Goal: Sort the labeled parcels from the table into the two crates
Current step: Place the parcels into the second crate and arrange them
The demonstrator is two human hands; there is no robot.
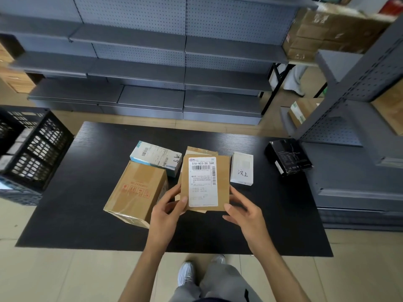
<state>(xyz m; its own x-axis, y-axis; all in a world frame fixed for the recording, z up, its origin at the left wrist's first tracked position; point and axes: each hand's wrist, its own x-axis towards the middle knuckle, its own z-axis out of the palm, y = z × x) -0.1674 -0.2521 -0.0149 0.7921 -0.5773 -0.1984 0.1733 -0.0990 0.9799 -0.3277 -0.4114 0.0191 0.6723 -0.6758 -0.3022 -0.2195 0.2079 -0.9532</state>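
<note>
Fingers [182, 202] of both hands pinch labeled parcel [205, 182] bottom corners.

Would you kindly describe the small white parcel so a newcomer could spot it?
On the black table, look right of the held brown parcel. The small white box lies flat there, alone among its neighbours in bearing two large handwritten characters.

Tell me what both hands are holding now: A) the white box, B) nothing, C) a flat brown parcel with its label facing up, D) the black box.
C: the left hand and right hand grip the flat brown parcel by its lower corners, above the table.
</note>
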